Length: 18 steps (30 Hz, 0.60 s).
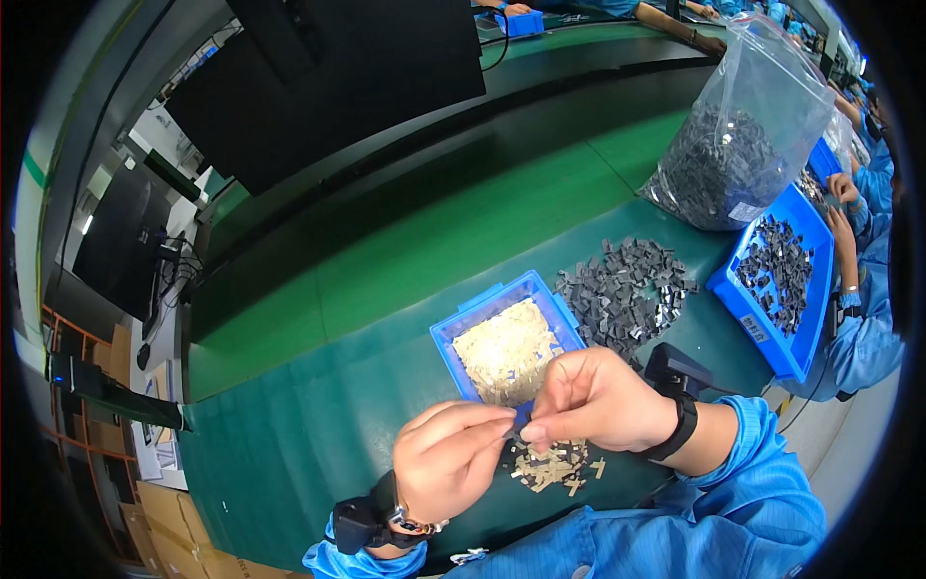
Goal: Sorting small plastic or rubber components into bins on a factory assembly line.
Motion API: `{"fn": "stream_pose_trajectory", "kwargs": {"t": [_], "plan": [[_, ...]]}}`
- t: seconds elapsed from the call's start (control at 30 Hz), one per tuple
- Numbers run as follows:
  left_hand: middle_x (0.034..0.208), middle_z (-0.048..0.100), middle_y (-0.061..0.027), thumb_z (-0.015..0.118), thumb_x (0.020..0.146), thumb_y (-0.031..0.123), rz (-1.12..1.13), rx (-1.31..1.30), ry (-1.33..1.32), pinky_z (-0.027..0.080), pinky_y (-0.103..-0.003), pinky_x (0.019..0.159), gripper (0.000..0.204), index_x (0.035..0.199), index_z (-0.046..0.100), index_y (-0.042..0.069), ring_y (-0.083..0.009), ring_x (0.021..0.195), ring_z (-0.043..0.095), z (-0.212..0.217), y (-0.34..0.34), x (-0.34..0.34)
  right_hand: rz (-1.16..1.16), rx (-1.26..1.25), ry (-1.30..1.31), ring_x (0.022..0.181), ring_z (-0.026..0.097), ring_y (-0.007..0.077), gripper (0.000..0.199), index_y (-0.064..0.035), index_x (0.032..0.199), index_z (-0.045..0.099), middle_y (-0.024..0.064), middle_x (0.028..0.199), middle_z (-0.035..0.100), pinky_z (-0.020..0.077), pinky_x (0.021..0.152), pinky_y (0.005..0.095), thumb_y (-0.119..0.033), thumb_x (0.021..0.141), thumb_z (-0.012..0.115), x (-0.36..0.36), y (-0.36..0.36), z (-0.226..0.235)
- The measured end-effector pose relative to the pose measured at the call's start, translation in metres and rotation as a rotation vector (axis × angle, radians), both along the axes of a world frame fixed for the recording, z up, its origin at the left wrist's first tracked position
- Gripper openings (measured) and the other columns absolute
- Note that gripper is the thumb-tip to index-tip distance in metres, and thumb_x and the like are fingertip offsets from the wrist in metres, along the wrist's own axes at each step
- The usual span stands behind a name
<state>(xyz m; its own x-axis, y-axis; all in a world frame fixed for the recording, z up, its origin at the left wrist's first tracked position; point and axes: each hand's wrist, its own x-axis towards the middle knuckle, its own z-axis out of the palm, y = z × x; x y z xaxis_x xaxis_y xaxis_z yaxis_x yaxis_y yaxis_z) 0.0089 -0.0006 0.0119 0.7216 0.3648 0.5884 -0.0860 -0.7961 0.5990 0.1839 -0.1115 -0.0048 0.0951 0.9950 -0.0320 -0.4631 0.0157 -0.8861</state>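
My left hand (451, 459) and my right hand (590, 398) meet above the green bench, fingertips pinched together on a small dark part (517, 417) that is mostly hidden by the fingers. Just behind them stands a small blue tray (446, 334) filled with pale beige pieces. A loose scatter of beige pieces (550, 468) lies on the mat under my hands. To the right of the tray sits a pile of small dark grey parts (625, 289).
A larger blue tray (777, 343) with dark parts stands at the right. A big clear plastic bag (738, 135) of dark parts is behind it. Another person's hand (841, 224) and blue sleeves work at the far right. Black panels (328, 77) rise at the back.
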Motion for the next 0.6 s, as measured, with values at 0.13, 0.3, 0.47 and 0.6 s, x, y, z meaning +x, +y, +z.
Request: {"fn": "stream_pose_trajectory", "kwargs": {"t": [0.13,0.3,0.47,0.6], "plan": [[0.088,0.071,-0.0118,0.072,0.076,-0.008,0.027,-0.45,0.012,0.052,-0.025,0.059,0.009,0.083,0.071,-0.003,-0.0159,0.07,0.067,-0.006,-0.018,0.002,0.141,-0.081,0.487,0.08,0.071,0.0179,0.015,-0.0002,0.076,0.061,0.0141,0.089,0.071,0.059,0.069,0.0269,0.001,0.088,0.069,-0.001,-0.003,0.0],[0.085,0.072,-0.013,0.071,0.077,-0.007,0.097,-0.431,-0.003,0.052,-0.024,0.06,0.007,0.083,0.071,-0.004,-0.0149,0.071,0.068,-0.002,-0.017,0.004,-0.129,0.499,-0.793,0.077,0.069,0.022,0.024,0.0027,0.106,0.067,0.0111,0.089,0.069,0.0563,0.067,0.0319,0.0,0.082,0.073,0.006,-0.002,0.004],[0.079,0.071,-0.0108,0.073,0.069,-0.006,0.202,-0.17,-0.019,0.054,-0.031,0.058,0.01,0.076,0.071,0.0,-0.0242,0.065,0.068,-0.008,-0.01,0.003,-0.273,0.542,-1.37,0.086,0.062,0.0283,0.027,-0.0004,0.107,0.062,0.0115,0.093,0.063,0.0502,0.078,0.0373,-0.008,0.081,0.068,-0.01,0.0,0.007],[0.087,0.069,-0.0151,0.07,0.076,-0.001,0.148,-0.168,0.062,0.053,-0.037,0.069,0.008,0.084,0.067,-0.001,-0.031,0.078,0.067,-0.008,-0.011,0.0,-0.325,0.456,-1.238,0.088,0.061,0.0324,0.025,-0.0003,0.102,0.06,0.0127,0.096,0.063,0.05,0.08,0.0398,-0.005,0.079,0.07,-0.022,0.005,-0.008]]}}
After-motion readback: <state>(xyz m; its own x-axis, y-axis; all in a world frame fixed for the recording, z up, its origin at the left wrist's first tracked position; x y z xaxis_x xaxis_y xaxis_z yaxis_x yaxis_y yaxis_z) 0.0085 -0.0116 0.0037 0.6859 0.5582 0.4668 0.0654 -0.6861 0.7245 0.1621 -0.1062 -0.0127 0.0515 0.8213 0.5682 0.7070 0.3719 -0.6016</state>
